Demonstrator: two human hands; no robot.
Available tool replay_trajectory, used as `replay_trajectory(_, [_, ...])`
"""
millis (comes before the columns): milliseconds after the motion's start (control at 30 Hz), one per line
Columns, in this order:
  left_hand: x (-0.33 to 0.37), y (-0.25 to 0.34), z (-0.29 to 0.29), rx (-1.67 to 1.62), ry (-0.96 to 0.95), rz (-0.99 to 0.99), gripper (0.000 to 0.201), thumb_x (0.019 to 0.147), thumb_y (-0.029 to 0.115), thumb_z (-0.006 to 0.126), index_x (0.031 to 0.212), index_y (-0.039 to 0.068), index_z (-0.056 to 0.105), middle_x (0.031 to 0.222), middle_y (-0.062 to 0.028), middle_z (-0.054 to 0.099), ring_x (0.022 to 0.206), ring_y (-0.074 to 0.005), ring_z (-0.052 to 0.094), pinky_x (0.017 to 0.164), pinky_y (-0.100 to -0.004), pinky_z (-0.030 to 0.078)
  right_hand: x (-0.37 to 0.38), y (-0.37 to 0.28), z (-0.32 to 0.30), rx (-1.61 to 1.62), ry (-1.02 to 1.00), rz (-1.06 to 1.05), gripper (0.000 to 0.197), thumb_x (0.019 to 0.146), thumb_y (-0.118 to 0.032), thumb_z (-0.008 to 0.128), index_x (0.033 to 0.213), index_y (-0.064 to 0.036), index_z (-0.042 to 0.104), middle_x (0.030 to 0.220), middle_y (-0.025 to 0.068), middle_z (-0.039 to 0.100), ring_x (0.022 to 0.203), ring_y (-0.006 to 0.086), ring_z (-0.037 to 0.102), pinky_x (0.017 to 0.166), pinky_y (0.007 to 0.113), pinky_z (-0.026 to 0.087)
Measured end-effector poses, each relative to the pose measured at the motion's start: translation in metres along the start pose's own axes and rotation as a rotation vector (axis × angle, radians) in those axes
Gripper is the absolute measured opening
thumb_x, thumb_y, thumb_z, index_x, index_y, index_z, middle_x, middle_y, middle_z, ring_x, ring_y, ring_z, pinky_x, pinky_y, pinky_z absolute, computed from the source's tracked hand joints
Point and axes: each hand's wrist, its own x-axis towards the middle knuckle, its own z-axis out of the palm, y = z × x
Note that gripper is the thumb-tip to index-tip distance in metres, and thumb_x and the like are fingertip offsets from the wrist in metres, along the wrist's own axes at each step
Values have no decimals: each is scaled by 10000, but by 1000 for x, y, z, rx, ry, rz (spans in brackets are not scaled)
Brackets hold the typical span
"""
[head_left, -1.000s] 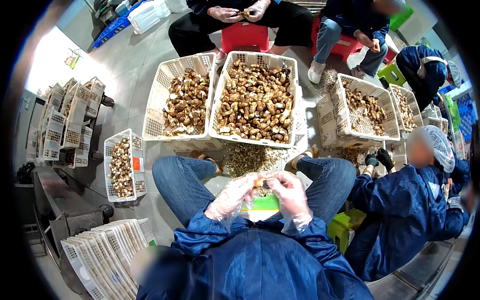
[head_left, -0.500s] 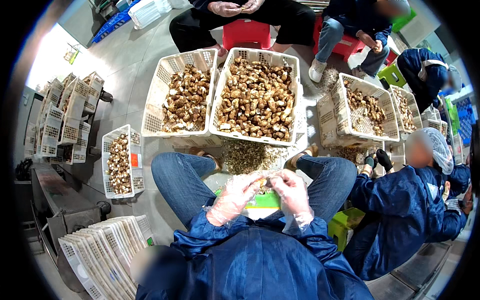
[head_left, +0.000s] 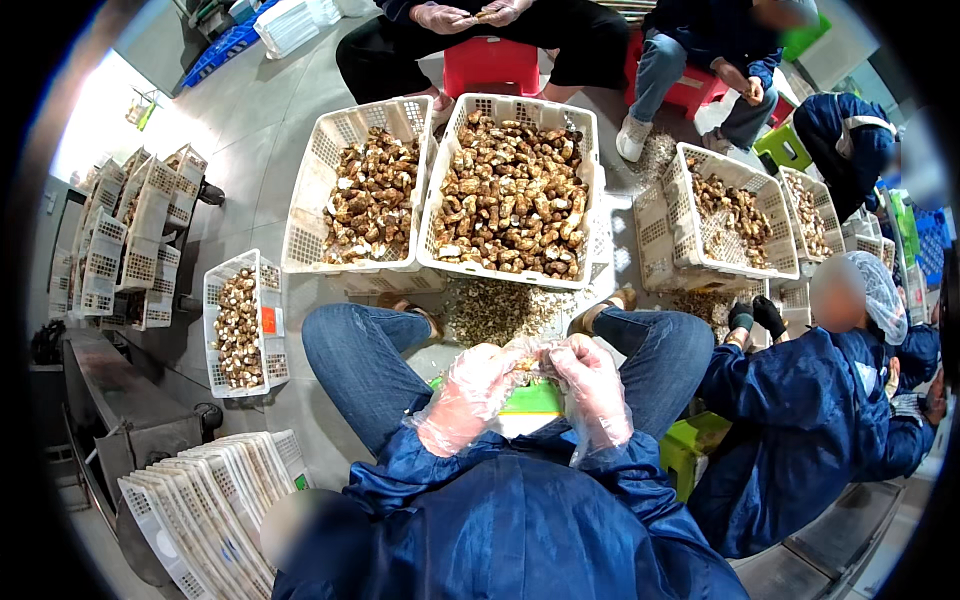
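Observation:
In front of my lap both hands meet, in clear plastic gloves. My left hand (head_left: 472,388) is closed round a small brown and whitish mushroom (head_left: 523,371), mostly hidden by the fingers. My right hand (head_left: 592,382) is pinched beside it, its fingertips close to the mushroom; whether it grips a small tool cannot be made out. Under the hands is a green stool (head_left: 532,400) between my thighs. Ahead of my knees stand two white perforated crates, the left crate (head_left: 300,215) and the right crate (head_left: 594,215), filled with brown and white mushrooms (head_left: 515,200).
Pale trimmings (head_left: 500,315) cover the floor between my feet. A smaller white crate (head_left: 275,345) of mushrooms stands at my left, near stacked empty crates (head_left: 215,510). A co-worker (head_left: 800,430) sits close on my right; another (head_left: 480,60) sits opposite, behind the crates.
My right hand has turned slightly, and its fingers have shifted a little at the mushroom. My left hand stays nearly in place, holding it.

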Motion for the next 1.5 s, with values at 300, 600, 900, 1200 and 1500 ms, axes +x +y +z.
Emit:
replay_trajectory(300, [1, 2, 2, -637, -150, -417, 330, 945, 161, 555, 1213, -30, 560, 975, -55, 634, 810, -99, 587, 764, -243, 474, -8, -18, 4, -401, -55, -236, 145, 869, -4, 583, 994, 32, 647, 881, 40, 647, 813, 88, 581, 729, 237, 470])
replay_trajectory(600, [-3, 3, 4, -923, -93, -513, 302, 915, 118, 586, 1186, -15, 596, 1022, -67, 653, 877, -108, 600, 800, -248, 485, -8, -15, 15, -330, 65, -33, 90, 872, -42, 601, 918, 18, 651, 890, 52, 642, 814, 100, 582, 732, 240, 469])
replay_trajectory(900, [-4, 3, 1, -297, 128, -27, 316, 882, 144, 606, 1183, 49, 603, 1062, -162, 641, 947, -314, 613, 827, -370, 478, -3, 5, 8, 143, 62, -12, 120, 865, -84, 608, 952, -1, 602, 868, 5, 594, 741, 67, 495, 706, 203, 404])
replay_trajectory(1200, [-1, 4, -1, -222, 106, -101, 297, 821, 27, 611, 1116, 35, 637, 1040, -147, 651, 926, -299, 627, 809, -351, 489, 0, -3, 9, 77, 5, 61, 142, 853, -141, 641, 929, -25, 611, 854, 14, 625, 729, 73, 509, 647, 215, 393])
replay_trajectory(1500, [-2, 4, 3, -164, 133, -66, 277, 817, 46, 631, 1093, 18, 640, 1019, -153, 652, 943, -304, 623, 827, -360, 485, 0, 3, 3, -215, -40, -87, 133, 879, -92, 608, 775, -21, 565, 742, -22, 562, 679, 28, 461, 607, 198, 380])
